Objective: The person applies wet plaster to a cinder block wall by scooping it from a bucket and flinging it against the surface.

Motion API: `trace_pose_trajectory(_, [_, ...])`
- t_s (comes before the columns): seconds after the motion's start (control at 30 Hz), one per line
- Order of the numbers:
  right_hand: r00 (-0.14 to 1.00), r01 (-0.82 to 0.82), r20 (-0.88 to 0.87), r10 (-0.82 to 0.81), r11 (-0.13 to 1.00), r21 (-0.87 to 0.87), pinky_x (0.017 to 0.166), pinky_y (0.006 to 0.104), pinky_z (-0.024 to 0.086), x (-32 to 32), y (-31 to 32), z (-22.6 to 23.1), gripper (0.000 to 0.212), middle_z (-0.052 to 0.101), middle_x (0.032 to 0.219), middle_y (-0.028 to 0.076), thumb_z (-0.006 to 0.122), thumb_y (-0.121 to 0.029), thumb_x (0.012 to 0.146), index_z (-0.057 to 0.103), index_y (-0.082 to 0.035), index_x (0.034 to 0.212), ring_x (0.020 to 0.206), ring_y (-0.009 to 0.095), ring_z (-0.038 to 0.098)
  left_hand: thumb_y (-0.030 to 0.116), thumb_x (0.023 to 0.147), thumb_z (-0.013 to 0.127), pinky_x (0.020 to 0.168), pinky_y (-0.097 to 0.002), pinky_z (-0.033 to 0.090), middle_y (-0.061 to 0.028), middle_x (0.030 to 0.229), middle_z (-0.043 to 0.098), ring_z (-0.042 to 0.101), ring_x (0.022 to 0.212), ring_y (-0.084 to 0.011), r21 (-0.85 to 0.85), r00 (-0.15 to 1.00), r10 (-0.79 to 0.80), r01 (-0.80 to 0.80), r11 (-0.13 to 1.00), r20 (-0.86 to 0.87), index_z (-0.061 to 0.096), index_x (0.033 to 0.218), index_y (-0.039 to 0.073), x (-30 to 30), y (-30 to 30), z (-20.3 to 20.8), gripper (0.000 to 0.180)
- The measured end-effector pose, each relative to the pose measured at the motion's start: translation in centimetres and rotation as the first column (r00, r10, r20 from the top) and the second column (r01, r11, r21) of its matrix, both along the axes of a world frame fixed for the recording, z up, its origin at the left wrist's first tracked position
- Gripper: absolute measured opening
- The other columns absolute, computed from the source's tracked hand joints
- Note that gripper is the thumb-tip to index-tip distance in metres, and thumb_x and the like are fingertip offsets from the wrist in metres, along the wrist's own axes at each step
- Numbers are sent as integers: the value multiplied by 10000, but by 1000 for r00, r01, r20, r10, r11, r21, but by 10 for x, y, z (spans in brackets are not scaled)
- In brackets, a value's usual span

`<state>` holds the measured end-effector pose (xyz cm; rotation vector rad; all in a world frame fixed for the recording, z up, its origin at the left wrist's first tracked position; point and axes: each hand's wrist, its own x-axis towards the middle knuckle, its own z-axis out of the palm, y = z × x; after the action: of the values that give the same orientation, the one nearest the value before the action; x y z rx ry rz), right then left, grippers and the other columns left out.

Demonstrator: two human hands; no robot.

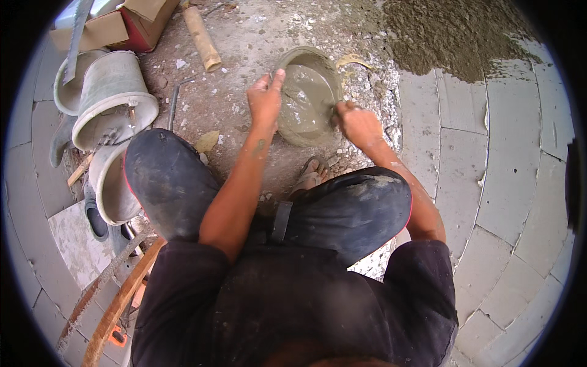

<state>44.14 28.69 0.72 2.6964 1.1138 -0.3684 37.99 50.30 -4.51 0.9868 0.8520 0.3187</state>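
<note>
A round, mortar-caked bucket [283,129] stands on the rough ground in front of me, with wet grey mortar [309,92] inside. At its left side, my left hand [265,103] is closed on the rim, thumb uppermost. My right hand [358,124] is closed at the opposite side of the bucket. Its fingers curl round something small and dark at the rim, mostly hidden, whose kind I cannot make out.
Several pale buckets [116,76] lie tipped over on the left, near a cardboard box [150,27] and a saw blade [77,37]. A bamboo piece [202,40] lies beyond. Spread mortar [452,37] covers the far right, beside grey tiles [507,177]. Curved wooden strips [125,293] lie at lower left.
</note>
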Motion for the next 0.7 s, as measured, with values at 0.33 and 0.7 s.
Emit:
trace_pose_trajectory(0.33, [942, 248, -293, -163, 927, 281, 673, 503, 511, -21, -30, 9, 326, 659, 729, 243, 686, -315, 881, 627, -14, 993, 733, 445, 651, 354, 878, 749, 1012, -394, 446, -309, 1293, 566, 574, 1183, -327, 25, 999, -22, 22, 999, -30, 452, 1338, -176, 2, 13, -18, 761])
trace_pose_trajectory(0.7, [995, 100, -61, -82, 911, 401, 642, 482, 512, -4, -11, 83, 283, 658, 789, 218, 707, -256, 875, 619, -9, 984, 722, 429, 646, 412, 932, 662, 941, -406, 499, -215, 1271, 606, 607, 1133, -288, -180, 995, -80, 89, 980, 56, 535, 1329, -67, 0, 43, -16, 635])
